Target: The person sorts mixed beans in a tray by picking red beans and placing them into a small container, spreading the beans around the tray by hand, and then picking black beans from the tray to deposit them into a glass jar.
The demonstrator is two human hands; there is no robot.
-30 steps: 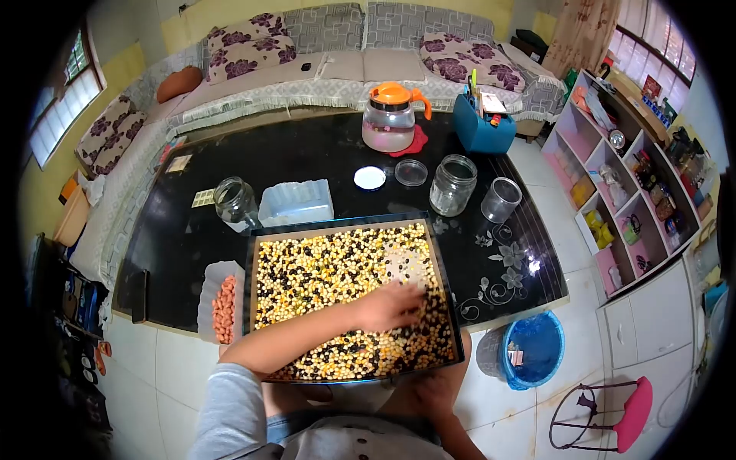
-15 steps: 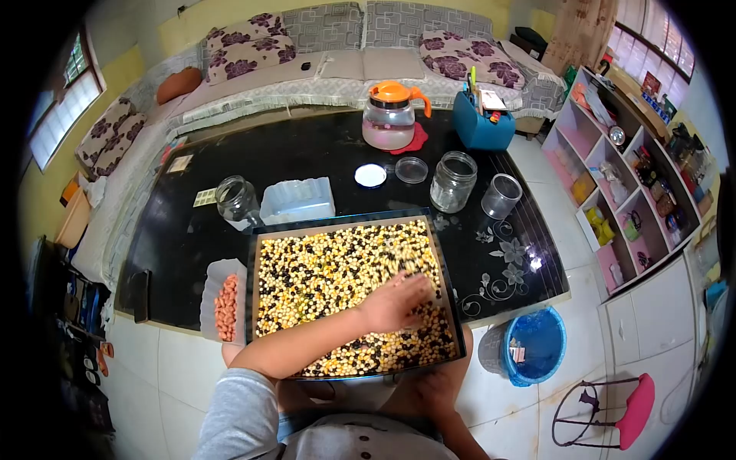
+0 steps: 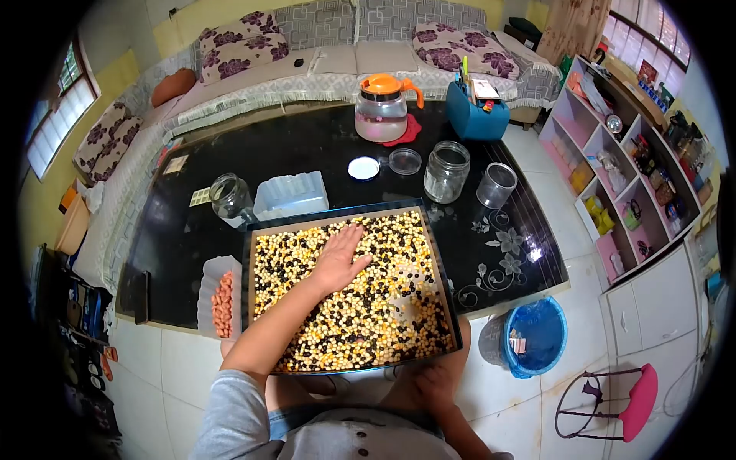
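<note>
A shallow box (image 3: 346, 368) with dark edges rests across my lap, against the table. Spread inside it is a mix of pale yellow and orange kernels or beans and black beans (image 3: 360, 322). My left hand (image 3: 337, 259) lies flat on this layer near the far side, palm down, fingers stretched out and thumb apart. Right of it, the beans are thin and a pale patch of the box's bottom (image 3: 406, 307) shows. My right hand (image 3: 435, 388) rests on my right thigh, below the box, with its fingers curled in; nothing shows in it.
Left of the box stands a translucent tub of reddish peanuts (image 3: 221, 304). On the black table (image 3: 307, 157) are a plastic tray (image 3: 291, 197), glass jars (image 3: 447, 173), lids and an orange-topped pitcher (image 3: 381, 111). A blue-lined bin (image 3: 537, 337) and pink stool (image 3: 640, 402) stand at right.
My left hand has swept from the box's right side to its far middle-left and flattened out. A pale bare patch has appeared among the beans at right. My right hand stays put.
</note>
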